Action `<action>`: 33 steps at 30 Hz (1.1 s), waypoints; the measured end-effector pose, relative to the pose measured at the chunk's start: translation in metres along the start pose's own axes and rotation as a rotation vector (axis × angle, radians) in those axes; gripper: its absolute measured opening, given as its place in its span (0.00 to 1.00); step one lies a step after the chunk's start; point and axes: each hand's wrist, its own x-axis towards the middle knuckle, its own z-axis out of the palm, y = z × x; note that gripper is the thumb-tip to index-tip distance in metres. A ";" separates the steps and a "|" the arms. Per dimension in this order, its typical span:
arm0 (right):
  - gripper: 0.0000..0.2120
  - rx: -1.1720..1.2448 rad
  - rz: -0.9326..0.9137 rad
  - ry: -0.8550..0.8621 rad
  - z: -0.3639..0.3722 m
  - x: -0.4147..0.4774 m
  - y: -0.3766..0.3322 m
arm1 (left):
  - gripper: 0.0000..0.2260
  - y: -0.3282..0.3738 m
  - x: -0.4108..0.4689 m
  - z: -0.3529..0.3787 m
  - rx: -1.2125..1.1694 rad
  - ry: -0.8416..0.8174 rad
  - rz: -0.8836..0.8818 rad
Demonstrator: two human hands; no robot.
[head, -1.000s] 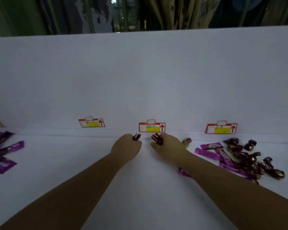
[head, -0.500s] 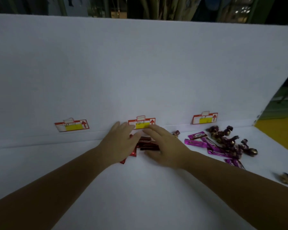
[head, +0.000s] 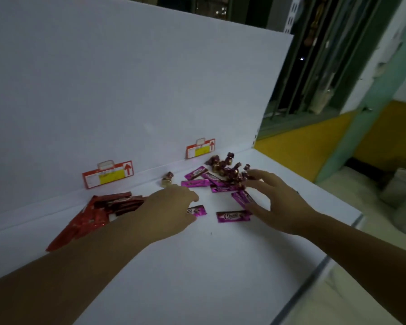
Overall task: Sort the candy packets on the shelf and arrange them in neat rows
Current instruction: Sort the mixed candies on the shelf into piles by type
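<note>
Spanning the view, white shelf [head: 197,273] with back panel [head: 127,78] at 12 o'clock. Right hand [head: 275,202], fingers spread and released, hovers over the mixed heap at 1 o'clock: purple packets [head: 195,183] tangled with round foil-wrapped candies [head: 225,167]. Left hand [head: 171,209], fingers bent over a part-hidden purple packet [head: 198,210]; whether it grips cannot be told. Red packets [head: 99,212] lie heaped, not in rows, at 9 o'clock of that hand. Likely risks: a sweep of the spread fingers could roll foil candies off the shelf's open end at 3 o'clock; the left forearm, lying across the red heap, may scatter it. Also present: first price label [head: 108,177] above the red packets, second price label [head: 200,148] above the heap; lone "Choco" packet [head: 233,216] between the hands; stray foil candy [head: 167,181] at 9 o'clock of the heap
</note>
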 end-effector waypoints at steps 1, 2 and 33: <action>0.20 -0.042 0.003 -0.004 -0.001 -0.008 0.003 | 0.22 0.002 0.004 0.003 0.029 -0.018 -0.011; 0.19 -0.073 0.000 -0.014 -0.002 -0.013 0.005 | 0.22 0.003 0.008 0.006 0.049 -0.035 -0.021; 0.14 0.076 0.174 -0.235 0.025 0.013 0.016 | 0.28 -0.009 0.108 0.008 0.041 0.002 -0.309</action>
